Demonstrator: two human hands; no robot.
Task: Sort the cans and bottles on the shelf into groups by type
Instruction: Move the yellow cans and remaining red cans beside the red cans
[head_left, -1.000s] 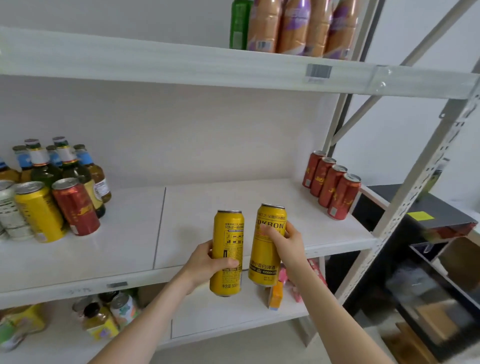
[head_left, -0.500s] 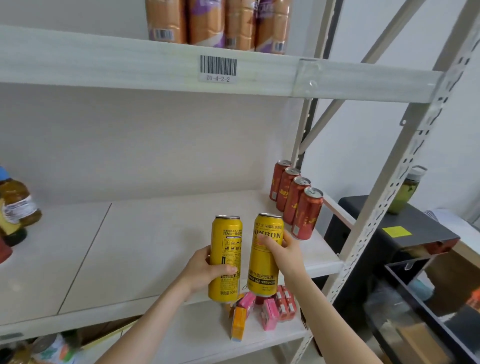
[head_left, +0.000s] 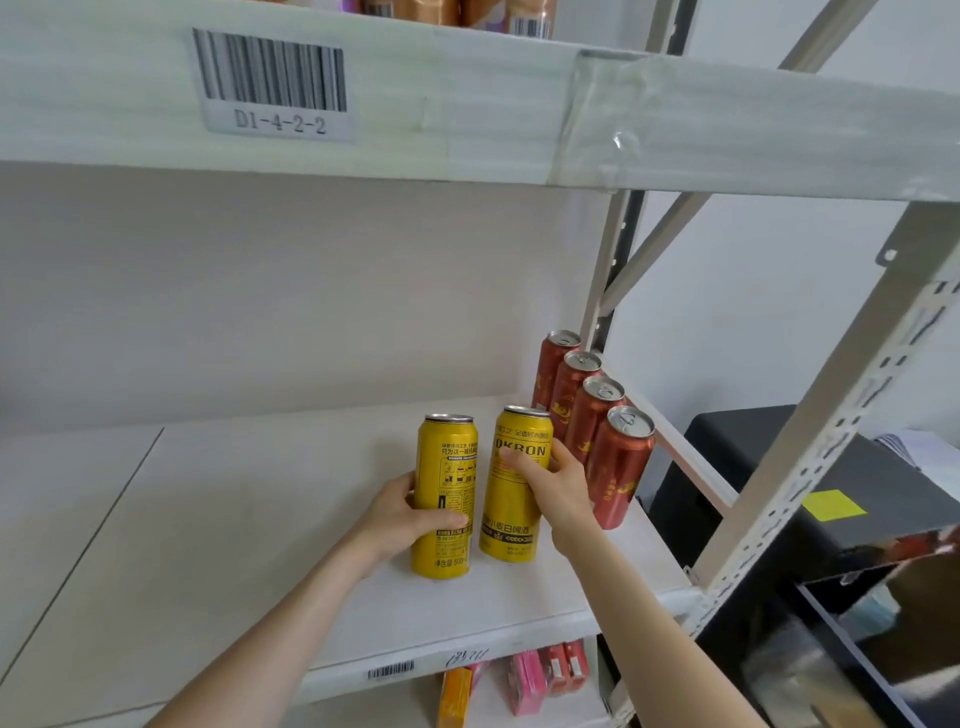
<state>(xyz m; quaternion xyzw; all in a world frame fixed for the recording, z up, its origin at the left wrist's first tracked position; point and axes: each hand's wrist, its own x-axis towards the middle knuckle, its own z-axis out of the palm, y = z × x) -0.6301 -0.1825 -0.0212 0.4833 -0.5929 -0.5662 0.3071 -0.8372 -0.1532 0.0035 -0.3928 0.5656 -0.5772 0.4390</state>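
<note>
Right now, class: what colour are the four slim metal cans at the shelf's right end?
Those four cans are red; head view.

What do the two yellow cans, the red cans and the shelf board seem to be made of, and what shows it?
Yellow cans: probably aluminium under a glossy printed coat; the rims are bare silver. Red cans: likely the same, with silver pull-tab lids and a soft sheen. Shelf board: pale and matt, with a seam between panels; perhaps laminated board, uncertain.

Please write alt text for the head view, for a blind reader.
The left hand grips the left yellow can and the right hand the right yellow can, both upright at a white shelf, beside four red cans.
</note>
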